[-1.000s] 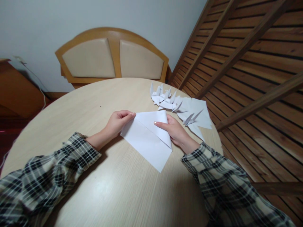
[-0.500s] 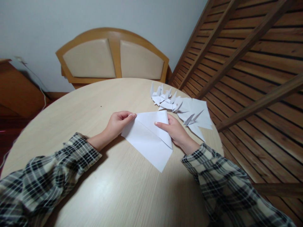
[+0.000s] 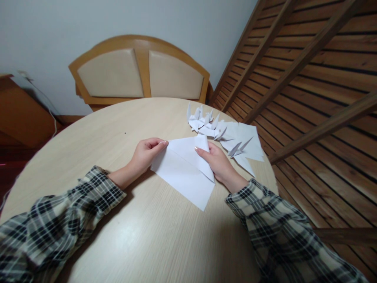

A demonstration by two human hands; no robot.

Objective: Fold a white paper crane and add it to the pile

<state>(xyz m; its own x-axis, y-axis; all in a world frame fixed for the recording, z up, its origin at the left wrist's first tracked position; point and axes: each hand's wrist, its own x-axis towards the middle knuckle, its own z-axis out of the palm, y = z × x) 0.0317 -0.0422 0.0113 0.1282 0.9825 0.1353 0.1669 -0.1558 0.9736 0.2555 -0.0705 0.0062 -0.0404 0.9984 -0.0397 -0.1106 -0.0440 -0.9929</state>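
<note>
A white sheet of paper (image 3: 184, 177) is held just over the table, with one part folded over diagonally on top of the rest. My left hand (image 3: 149, 153) pinches its far left corner between thumb and fingers. At the right edge, my right hand (image 3: 217, 160) grips the folded part, thumb on top and fingers hidden behind the paper. The fold on that side looks rounded rather than flat. Beyond the right hand stand several white folded paper cranes (image 3: 206, 122), and one more crane (image 3: 240, 151) sits closer to it.
Loose white paper (image 3: 250, 137) lies under and beside the cranes at the right rim of the round wooden table (image 3: 132, 243). A padded wooden headboard (image 3: 141, 74) is behind the table. Slatted wood panelling (image 3: 318, 98) rises on the right, and a cable (image 3: 47, 100) hangs at the left.
The paper's near corner has shifted slightly up and to the right. My right thumb has slid a little to the right, and the fold beside it has curled more. My left hand has barely moved.
</note>
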